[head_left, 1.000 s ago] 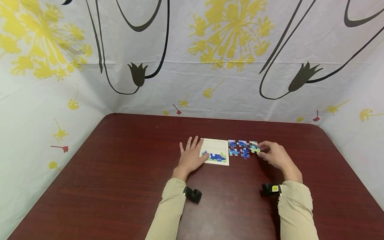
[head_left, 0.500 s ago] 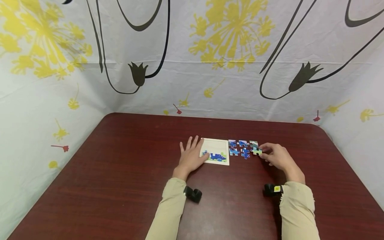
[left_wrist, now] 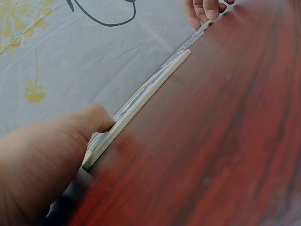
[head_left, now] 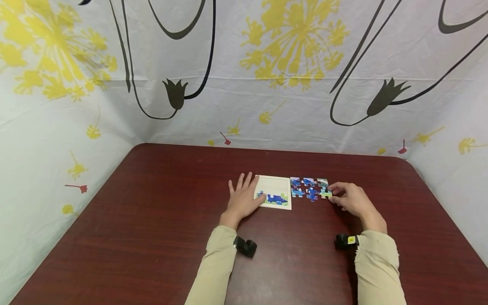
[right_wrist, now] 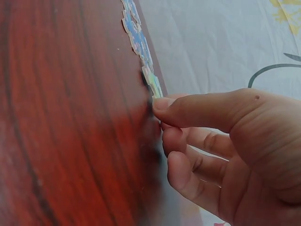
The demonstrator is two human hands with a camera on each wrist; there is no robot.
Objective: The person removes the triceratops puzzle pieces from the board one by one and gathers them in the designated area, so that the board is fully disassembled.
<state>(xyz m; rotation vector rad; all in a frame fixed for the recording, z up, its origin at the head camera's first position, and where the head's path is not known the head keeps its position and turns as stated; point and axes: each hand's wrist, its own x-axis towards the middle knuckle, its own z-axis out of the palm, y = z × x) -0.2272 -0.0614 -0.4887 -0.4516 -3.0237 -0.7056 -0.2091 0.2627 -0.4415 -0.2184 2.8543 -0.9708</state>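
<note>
My left hand (head_left: 242, 202) lies with spread, straight fingers at the left edge of a cream puzzle tray (head_left: 272, 177), its thumb resting over the frame. Along the tray's lower part sits a row of joined blue and green pieces (head_left: 276, 199). My right hand (head_left: 354, 200) pinches the right edge of a green and blue puzzle piece (head_left: 325, 193) between thumb and fingers. In the right wrist view that piece (right_wrist: 153, 80) appears edge-on at the thumb tip. Several loose blue pieces (head_left: 309, 182) lie in two rows between the tray and my right hand.
A dark red wooden table (head_left: 152, 220) carries everything. Behind it and at both sides hangs a white cloth (head_left: 228, 97) with yellow and dark flower prints. Each wrist wears a black camera strap, such as the left camera (head_left: 245, 247).
The pinched green piece has shifted slightly right and down, below the upper right piece, which now shows more fully. My right hand moved with it; my left hand has stayed put.
</note>
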